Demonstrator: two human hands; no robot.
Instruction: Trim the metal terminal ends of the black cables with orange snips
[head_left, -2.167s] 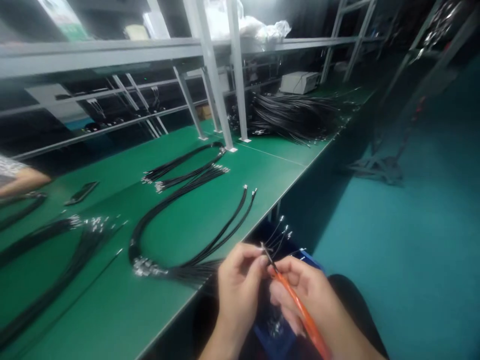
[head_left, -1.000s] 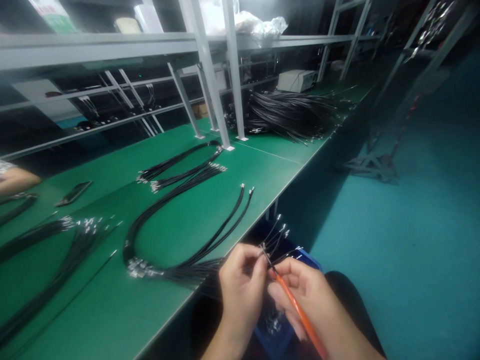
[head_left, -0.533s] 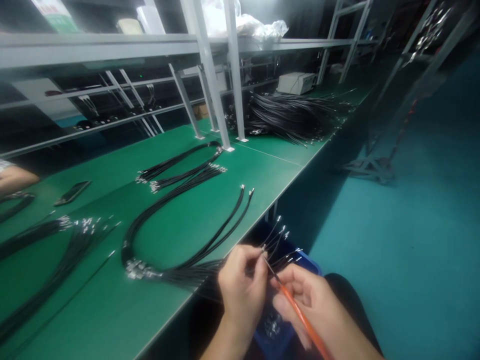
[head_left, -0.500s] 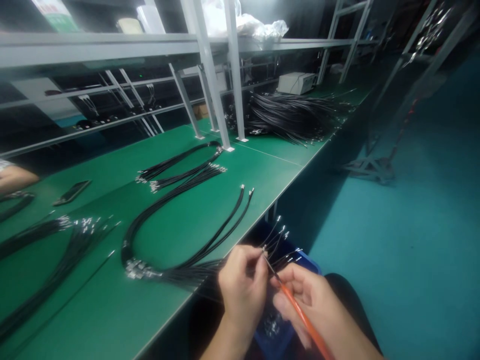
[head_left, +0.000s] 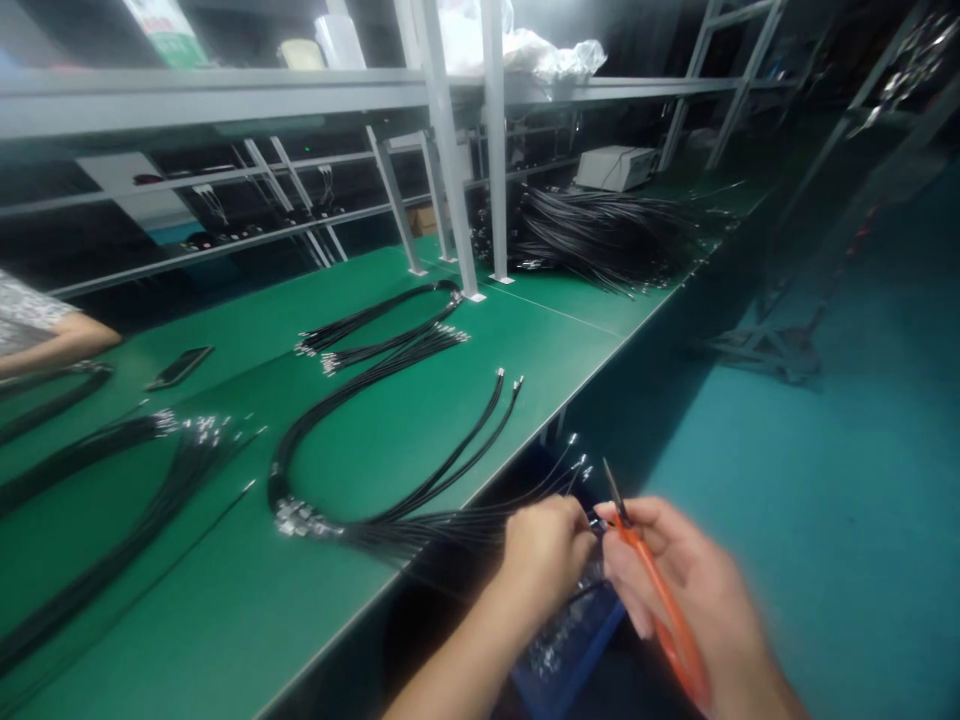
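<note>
My left hand (head_left: 546,548) is closed around black cables past the table's front edge; its fingertips are partly hidden. Those cables belong to a black cable bundle (head_left: 450,528) that runs back over the green table to a clump of metal connectors (head_left: 300,519). In my right hand (head_left: 701,585) is a pair of orange-handled scissors (head_left: 660,590), its dark pointed tip up and to the left. The thumb and finger of that hand meet close to my left fingertips, beside a small shiny end. Below both hands, a blue bin (head_left: 592,645) holds small shiny pieces.
More cable bundles (head_left: 97,560) lie on the green table (head_left: 420,420), with a phone (head_left: 180,368) behind them. A person's arm (head_left: 71,340) rests at the left. White shelf posts (head_left: 450,170) stand before a large cable pile (head_left: 600,235) and a pale box (head_left: 615,168).
Both hands have moved right and apart from the earlier pose. The scissors' tip has left the left fingertips and now points upward. The view has shifted slightly.
</note>
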